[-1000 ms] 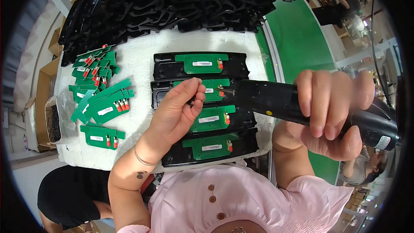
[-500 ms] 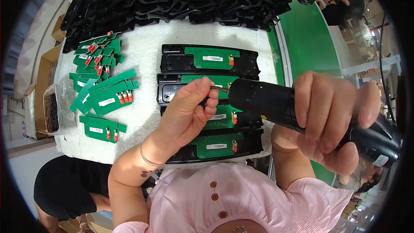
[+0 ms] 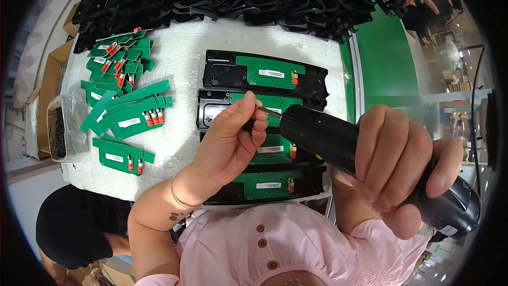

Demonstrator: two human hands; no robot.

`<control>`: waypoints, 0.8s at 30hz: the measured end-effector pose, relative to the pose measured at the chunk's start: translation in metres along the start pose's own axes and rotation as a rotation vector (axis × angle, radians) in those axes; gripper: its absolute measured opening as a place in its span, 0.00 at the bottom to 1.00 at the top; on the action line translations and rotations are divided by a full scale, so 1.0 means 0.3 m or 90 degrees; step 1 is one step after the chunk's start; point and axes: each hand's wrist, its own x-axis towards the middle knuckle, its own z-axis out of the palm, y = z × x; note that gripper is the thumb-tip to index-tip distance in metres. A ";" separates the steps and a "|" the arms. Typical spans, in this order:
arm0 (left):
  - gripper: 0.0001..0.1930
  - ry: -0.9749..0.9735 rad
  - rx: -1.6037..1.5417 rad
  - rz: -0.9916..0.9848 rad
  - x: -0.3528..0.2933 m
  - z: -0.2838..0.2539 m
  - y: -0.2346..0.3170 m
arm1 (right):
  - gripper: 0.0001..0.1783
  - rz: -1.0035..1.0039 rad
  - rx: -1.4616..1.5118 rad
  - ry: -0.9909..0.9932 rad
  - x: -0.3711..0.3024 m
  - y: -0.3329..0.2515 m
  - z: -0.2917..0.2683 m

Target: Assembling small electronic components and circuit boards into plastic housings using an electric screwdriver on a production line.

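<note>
My right hand (image 3: 399, 161) is wrapped round a black electric screwdriver (image 3: 317, 131), held tilted with its thin metal bit pointing left. At the bit's tip, the thumb and forefinger of my left hand (image 3: 230, 140) are pinched together. Whatever they hold is too small to make out; something dark shows within the curled fingers. Below my hands lie several black plastic housings (image 3: 225, 74) in a column, each with a green circuit board (image 3: 271, 80) on it. My left hand and the screwdriver partly cover the middle ones.
Loose green circuit boards (image 3: 129, 122) with red-and-white connectors lie piled on the left of the white padded table (image 3: 182, 53). A plastic-lined box (image 3: 57, 130) of small dark pieces stands beside them. Black plastic parts (image 3: 227, 0) are heaped along the back. A person (image 3: 76, 233) is at lower left.
The screwdriver's rear end and my right hand have dipped a little. The view has shifted slightly, and the bit still meets my left fingertips.
</note>
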 end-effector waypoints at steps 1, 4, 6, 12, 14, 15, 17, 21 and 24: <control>0.10 -0.008 0.005 0.003 0.000 -0.002 0.003 | 0.17 0.005 -0.001 0.020 0.002 0.006 0.004; 0.09 -0.016 0.018 0.006 -0.002 -0.004 0.008 | 0.16 0.002 0.014 0.030 0.000 0.020 0.009; 0.09 -0.016 0.026 0.008 -0.003 -0.010 0.011 | 0.17 0.003 0.020 0.030 0.000 0.023 0.007; 0.10 -0.084 0.048 -0.012 0.002 -0.040 -0.005 | 0.15 0.030 0.055 0.057 0.018 0.021 -0.016; 0.16 -0.081 0.028 -0.022 0.007 -0.038 -0.009 | 0.14 0.019 0.093 0.090 0.028 0.059 -0.018; 0.16 -0.080 0.027 -0.020 0.005 -0.020 -0.012 | 0.13 0.008 0.118 0.113 0.034 0.100 -0.018; 0.22 0.007 0.130 -0.042 -0.001 0.032 -0.017 | 0.13 0.030 0.015 0.217 0.058 0.180 -0.036; 0.19 -0.032 0.203 -0.065 0.015 -0.007 -0.011 | 0.12 0.126 -0.099 0.287 0.106 0.302 -0.126; 0.15 -0.071 0.216 -0.043 0.012 -0.016 -0.016 | 0.12 0.150 -0.102 0.281 0.103 0.339 -0.151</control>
